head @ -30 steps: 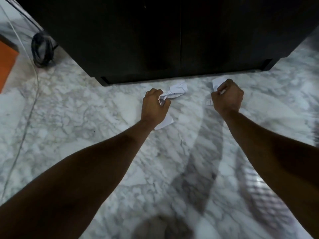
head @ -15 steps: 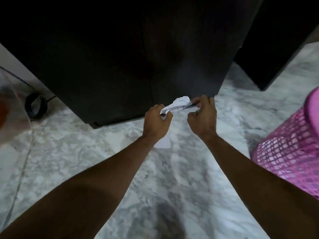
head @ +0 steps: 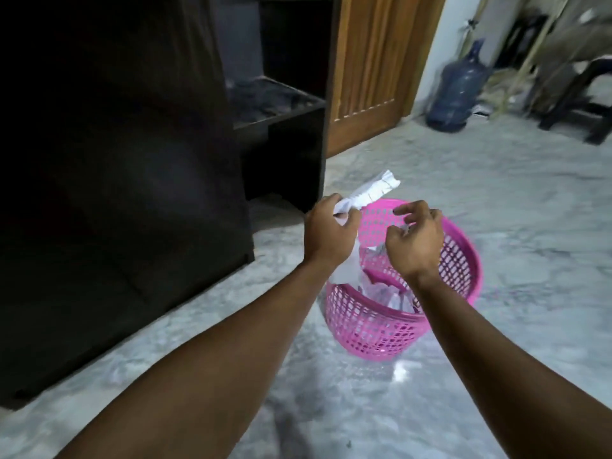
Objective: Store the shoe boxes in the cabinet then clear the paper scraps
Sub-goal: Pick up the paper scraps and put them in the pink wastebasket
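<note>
My left hand (head: 331, 235) grips a bunch of white paper scraps (head: 367, 193) that stick out above and hang below the fist. It hovers over the left rim of a pink mesh basket (head: 374, 326) standing on the marble floor. My right hand (head: 414, 241) is over the middle of the basket, fingers loosely curled, with a small white scrap showing at the fingertips. More white paper lies inside the basket. The dark cabinet (head: 116, 193) stands at the left with its doors closed.
A lower dark shelf unit (head: 288, 140) sits behind the basket, beside a wooden door (head: 371, 67). A blue water jug (head: 457, 91) and dark chair legs (head: 576, 104) stand at the far right. Marble floor (head: 496, 210) stretches to the right.
Both hands lifted the scraps off the floor by the cabinet and swung right. They now hang over the pink basket, and my right hand's fingers have loosened.
</note>
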Available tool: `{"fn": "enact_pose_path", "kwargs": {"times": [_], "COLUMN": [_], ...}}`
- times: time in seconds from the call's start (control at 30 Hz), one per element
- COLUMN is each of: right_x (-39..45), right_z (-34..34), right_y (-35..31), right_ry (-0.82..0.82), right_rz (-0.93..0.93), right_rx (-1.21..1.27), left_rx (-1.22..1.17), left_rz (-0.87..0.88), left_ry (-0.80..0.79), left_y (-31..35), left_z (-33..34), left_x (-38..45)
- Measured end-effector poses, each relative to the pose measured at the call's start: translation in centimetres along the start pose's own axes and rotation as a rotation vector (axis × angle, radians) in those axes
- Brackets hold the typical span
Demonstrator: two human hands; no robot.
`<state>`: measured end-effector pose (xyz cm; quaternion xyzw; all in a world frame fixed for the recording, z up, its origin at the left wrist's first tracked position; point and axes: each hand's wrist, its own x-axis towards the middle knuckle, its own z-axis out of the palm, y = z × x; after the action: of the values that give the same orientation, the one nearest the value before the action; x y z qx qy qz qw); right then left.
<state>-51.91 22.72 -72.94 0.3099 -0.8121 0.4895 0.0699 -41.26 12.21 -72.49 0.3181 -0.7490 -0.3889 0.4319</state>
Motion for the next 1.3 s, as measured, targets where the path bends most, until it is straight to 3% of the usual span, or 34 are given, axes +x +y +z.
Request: {"fn": "enact_pose_path", "kwargs": {"times": [0.1, 0.17, 0.27, 0.37, 0.43, 0.57, 0.63, 0.67, 0.77, 0.83, 0.9, 1.1, 1.3], "right_x": [0.5, 0.8, 1.2, 1.5, 1.5, 0.1, -1.4, -2.2, -4.3, -5.4, -5.6, -2.9, 2.3], "right_z": [-2.5, -2.7, -2.4, -2.7, -3.4, -5.7, -7.5, -8.1, -8.5, -7.8, -6.8, -3.1, 3.7], "right_y": [4.2, 7.1, 9.4, 9.7, 9.4, 9.7, 9.7, 10.3, 11.6, 12.6, 13.1, 10.2, 8.1], "right_ry": [0.001, -0.104, -0.363, -0.439, -0.351, 0.05, 0.22, 0.254, 0.07, -0.086, -0.134, -0.251, -0.381], "right_rz": [0.163, 0.258, 0.3, 0.299, 0.307, 0.301, 0.375, 0.45, 0.767, 0.863, 0.835, 0.719, 0.623], "right_rx": [-0.063, -0.115, -0.198, -0.19, -0.181, -0.18, -0.152, -0.129, -0.014, 0.14, 0.263, 0.33, 0.349], "left_rx": [0.006, 0.054, 0.247, 0.39, 0.428, 0.453, 0.468, 0.453, 0.207, -0.034, -0.06, -0.005, 0.043], "left_rz": [-0.019, -0.113, -0.258, -0.233, -0.17, 0.013, -0.04, -0.155, -0.665, -0.873, -0.86, -0.798, -0.78], "left_ry": [-0.081, -0.17, -0.531, -0.761, -0.724, -0.307, -0.069, -0.009, -0.157, -0.318, -0.35, -0.168, -0.044], "left_y": [0.4, -0.4, -2.6, -3.8, -3.6, -2.4, -2.1, -2.3, -3.6, -4.1, -4.9, -7.1, -14.2], "left_z": [5.2, 7.6, 10.1, 11.3, 11.0, 7.2, 4.9, 3.9, 2.6, 2.6, 2.6, 0.6, -1.3], "left_x": [-0.6, -0.7, -0.2, 0.2, 0.1, -1.0, -2.4, -3.1, -5.0, -5.9, -6.3, -2.9, 3.4]}}
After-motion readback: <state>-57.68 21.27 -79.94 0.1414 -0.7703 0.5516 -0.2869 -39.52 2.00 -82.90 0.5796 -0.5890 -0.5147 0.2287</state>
